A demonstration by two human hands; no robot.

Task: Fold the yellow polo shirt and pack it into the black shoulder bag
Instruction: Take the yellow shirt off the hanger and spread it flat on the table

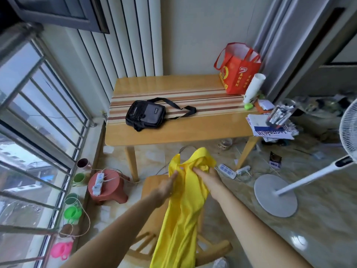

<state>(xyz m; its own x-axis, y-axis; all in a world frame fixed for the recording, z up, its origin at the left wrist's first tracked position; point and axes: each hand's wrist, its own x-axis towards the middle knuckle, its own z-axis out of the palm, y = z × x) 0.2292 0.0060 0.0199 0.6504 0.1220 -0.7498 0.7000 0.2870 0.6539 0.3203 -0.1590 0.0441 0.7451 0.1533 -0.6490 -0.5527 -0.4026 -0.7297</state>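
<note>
Two hands, left hand [164,187] and right hand [207,177], grip the yellow polo shirt [183,209].

Barred window [38,113] left – wood table [193,130] – tile floor [318,219], white fan [289,188].

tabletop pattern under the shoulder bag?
Tan wooden table with a band of brown, red and cream stripes; black shoulder bag lies on it. Head view.

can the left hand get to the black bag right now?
Probably not yet. The left hand is gripping the yellow shirt, as is the right hand, well short of the table. The bag lies in the open with nothing blocking it, so freeing the hand and reaching or stepping forward should do.
</note>
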